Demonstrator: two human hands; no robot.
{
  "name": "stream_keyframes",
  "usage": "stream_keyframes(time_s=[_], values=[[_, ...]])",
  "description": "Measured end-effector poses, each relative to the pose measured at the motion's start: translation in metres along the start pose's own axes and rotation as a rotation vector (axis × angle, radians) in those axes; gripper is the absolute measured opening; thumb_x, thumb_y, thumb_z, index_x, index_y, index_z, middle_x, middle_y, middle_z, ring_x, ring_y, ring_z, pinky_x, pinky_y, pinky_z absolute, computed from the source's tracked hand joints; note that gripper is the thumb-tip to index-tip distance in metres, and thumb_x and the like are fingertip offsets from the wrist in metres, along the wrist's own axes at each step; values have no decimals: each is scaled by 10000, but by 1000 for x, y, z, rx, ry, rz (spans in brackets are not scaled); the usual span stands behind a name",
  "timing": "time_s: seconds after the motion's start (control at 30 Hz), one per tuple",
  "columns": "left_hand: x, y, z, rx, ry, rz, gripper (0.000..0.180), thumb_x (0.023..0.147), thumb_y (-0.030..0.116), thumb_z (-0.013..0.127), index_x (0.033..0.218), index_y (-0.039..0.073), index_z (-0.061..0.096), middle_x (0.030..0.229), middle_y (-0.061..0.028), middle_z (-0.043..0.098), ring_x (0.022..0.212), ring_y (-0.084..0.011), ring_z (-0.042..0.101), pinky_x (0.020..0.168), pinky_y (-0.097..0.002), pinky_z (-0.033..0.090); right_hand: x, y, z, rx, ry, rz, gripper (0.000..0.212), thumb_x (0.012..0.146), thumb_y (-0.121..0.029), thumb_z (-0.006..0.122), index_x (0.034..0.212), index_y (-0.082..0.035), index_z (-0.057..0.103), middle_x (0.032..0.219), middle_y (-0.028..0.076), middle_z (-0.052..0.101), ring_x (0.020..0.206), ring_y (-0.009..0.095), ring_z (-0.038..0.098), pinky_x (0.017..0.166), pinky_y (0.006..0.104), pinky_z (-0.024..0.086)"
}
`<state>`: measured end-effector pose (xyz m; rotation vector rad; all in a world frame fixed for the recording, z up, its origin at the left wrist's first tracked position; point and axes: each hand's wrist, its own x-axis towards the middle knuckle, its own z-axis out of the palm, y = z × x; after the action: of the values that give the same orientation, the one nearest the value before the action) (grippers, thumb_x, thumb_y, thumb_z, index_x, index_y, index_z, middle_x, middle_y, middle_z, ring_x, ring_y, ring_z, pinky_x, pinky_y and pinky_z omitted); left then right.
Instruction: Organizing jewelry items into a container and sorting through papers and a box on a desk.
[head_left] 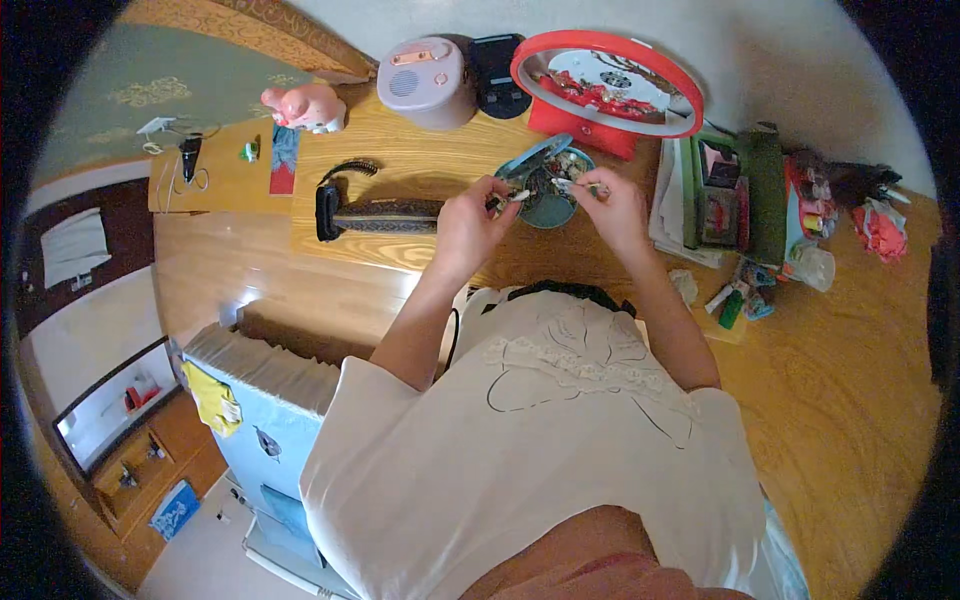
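A round teal container (548,215) with a raised lid (540,150) sits on the desk in front of me. Small tangled trinkets (570,166), seemingly jewelry, lie in its far part. My left hand (473,225) is closed at the container's left edge, pinching something small, dark and whitish that I cannot make out. Over the right side of the container, my right hand (615,208) pinches a small whitish piece (563,186), its kind unclear. Just left of my left hand lies a dark patterned strap-like item (385,216).
Behind the container stand a red-rimmed round mirror (690,100), a red box (590,130), a lilac rounded device (428,85) and a black stand (498,75). A pink animal figurine (308,106) is farther left. Papers and a green box (765,195) stand to the right.
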<state>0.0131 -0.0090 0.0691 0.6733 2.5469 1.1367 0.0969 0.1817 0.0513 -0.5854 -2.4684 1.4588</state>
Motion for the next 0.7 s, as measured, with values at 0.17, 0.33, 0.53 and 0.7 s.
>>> stream_keyframes(time_s=[0.17, 0.33, 0.53, 0.7], values=[[-2, -1, -6, -3, -8, -32, 185, 730, 176, 704, 823, 53, 601, 522, -51, 469, 463, -143, 437, 453, -289, 374, 7, 16, 31, 80, -23, 90, 156, 730, -151, 707, 792, -40, 616, 631, 82, 608, 517, 150, 555, 490, 293, 441], [-4, -7, -11, 14, 6, -51, 184, 726, 203, 693, 814, 71, 598, 528, -83, 514, 464, -215, 526, 457, -338, 407, 5, 27, 53, 40, 38, 14, 157, 734, -141, 696, 818, -37, 613, 665, 112, 623, 548, 201, 589, 514, 322, 463], [-6, -3, -12, -1, 10, -66, 189, 728, 203, 688, 821, 65, 597, 528, -91, 515, 467, -231, 529, 468, -341, 411, 5, 50, 68, -155, -20, 6, 157, 749, -154, 646, 852, -40, 612, 747, 170, 625, 674, 330, 613, 617, 386, 490], [-5, -7, -10, 20, 2, -54, 202, 729, 206, 686, 846, 69, 591, 539, -98, 525, 474, -253, 538, 474, -353, 421, 6, 22, 61, -286, -231, 209, 204, 781, -221, 600, 886, -48, 623, 836, 203, 617, 761, 368, 595, 672, 399, 485]])
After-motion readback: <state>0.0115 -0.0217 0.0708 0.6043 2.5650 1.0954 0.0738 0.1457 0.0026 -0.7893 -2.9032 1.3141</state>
